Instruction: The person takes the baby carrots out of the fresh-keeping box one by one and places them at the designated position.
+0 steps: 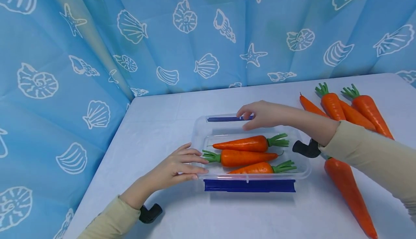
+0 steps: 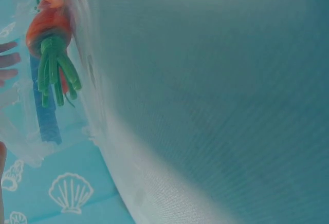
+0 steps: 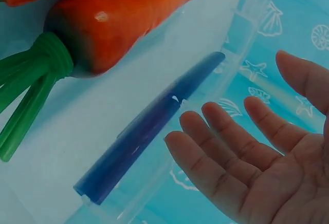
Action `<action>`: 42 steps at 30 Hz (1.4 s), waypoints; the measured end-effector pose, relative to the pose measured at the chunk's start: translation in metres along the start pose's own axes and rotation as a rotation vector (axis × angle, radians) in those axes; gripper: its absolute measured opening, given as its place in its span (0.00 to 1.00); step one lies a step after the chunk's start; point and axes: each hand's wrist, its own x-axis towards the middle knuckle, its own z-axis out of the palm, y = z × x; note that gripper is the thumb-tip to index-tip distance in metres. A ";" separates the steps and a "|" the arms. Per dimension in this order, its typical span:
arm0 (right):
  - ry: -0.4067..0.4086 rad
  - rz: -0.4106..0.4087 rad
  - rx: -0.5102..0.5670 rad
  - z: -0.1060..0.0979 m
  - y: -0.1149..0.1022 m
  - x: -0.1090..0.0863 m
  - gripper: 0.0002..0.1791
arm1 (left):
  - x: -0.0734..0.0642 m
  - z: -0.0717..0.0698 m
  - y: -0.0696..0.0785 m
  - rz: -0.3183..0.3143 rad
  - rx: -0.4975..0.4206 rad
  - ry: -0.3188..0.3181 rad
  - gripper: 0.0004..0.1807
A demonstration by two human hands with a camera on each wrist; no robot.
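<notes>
A clear plastic box (image 1: 214,176) with blue latches stands on the white table. Three orange carrots lie side by side inside it: a back one (image 1: 247,144), a middle one (image 1: 243,157) with its green top to the left, and a front one (image 1: 256,168). My left hand (image 1: 180,164) rests its extended fingers against the box's left side. Over the far rim, my right hand (image 1: 261,113) hovers with loosely bent fingers, holding nothing. The right wrist view has that hand (image 3: 262,167) beside the far blue latch (image 3: 154,131), palm visible.
Several more carrots lie on the table to the right, such as one (image 1: 372,111) in the back pile and a long one (image 1: 351,195) nearer, below my right forearm. A blue curtain (image 1: 195,51) with white shells hangs behind and to the left.
</notes>
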 end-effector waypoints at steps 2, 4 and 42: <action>-0.020 0.006 -0.003 0.002 -0.001 0.004 0.26 | 0.000 -0.001 0.001 0.003 0.008 -0.003 0.13; -0.046 0.010 -0.004 0.005 -0.001 0.007 0.26 | 0.000 -0.001 0.001 0.001 0.007 -0.003 0.13; -0.348 0.048 -0.163 0.037 0.010 0.034 0.30 | 0.000 -0.001 0.001 0.009 0.024 0.002 0.13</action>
